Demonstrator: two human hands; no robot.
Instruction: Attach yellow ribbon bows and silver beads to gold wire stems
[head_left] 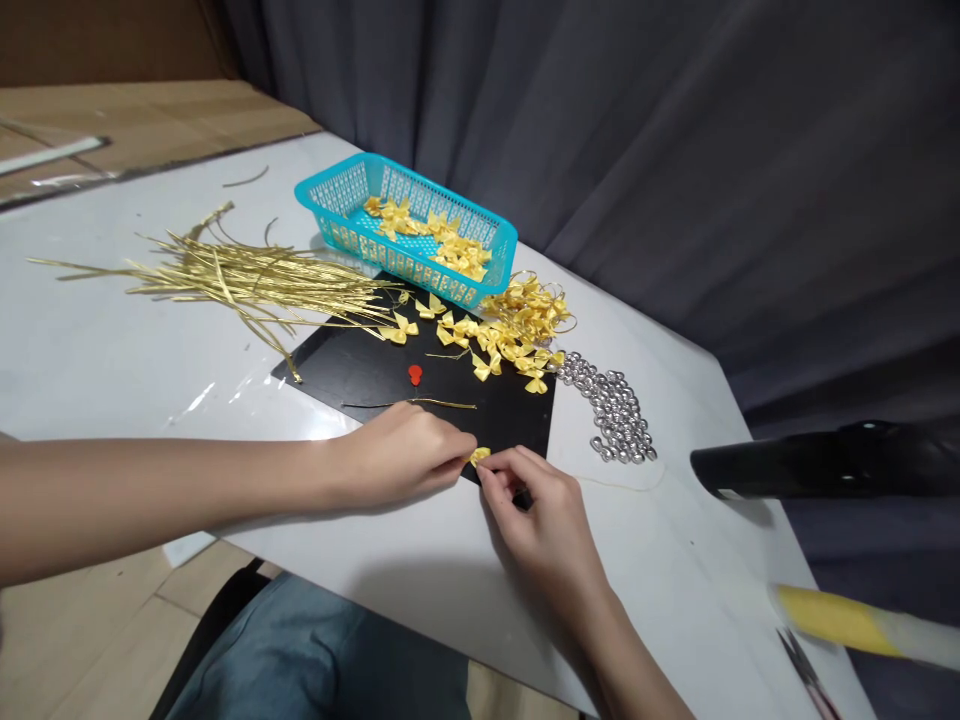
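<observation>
between the fingertips, the yellow bow is best held lightly to spare its loops, the right hand pinching its edge, the left hand curled beside it, its grip hidden.

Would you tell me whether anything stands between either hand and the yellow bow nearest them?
Nothing visible does: the yellow bow sits between the left hand and the right hand, at the right fingertips. The red piece lies beyond them on the black mat.
</observation>
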